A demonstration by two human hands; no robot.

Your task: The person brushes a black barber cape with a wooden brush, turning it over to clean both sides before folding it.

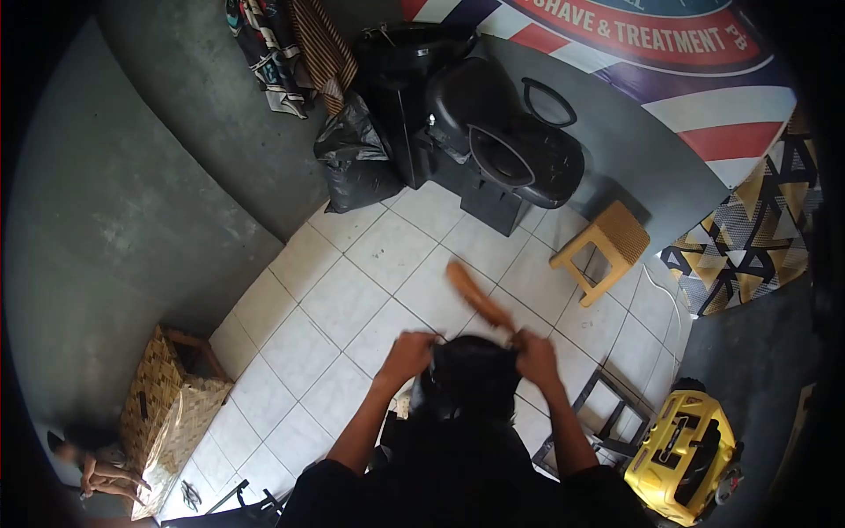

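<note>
My left hand point(408, 357) has its fingers curled closed at the upper left edge of a black, soft-looking thing point(475, 365). At the opposite edge of it is my right hand point(535, 355), also with bent fingers. A long orange-brown, wooden-looking piece point(478, 297), smeared by motion, runs from the right fingertips up and to the left over the floor. The black thing merges with my dark clothing below, and I cannot tell what kind of thing it is.
Ahead stand a black salon wash chair point(541, 154) and basin point(405, 57), with a black plastic bag point(356, 167) beside them. A tan stool point(616, 242) is at right, a yellow ride-on toy car point(682, 453) lower right. A woven box point(167, 405) and a person point(110, 475) are lower left.
</note>
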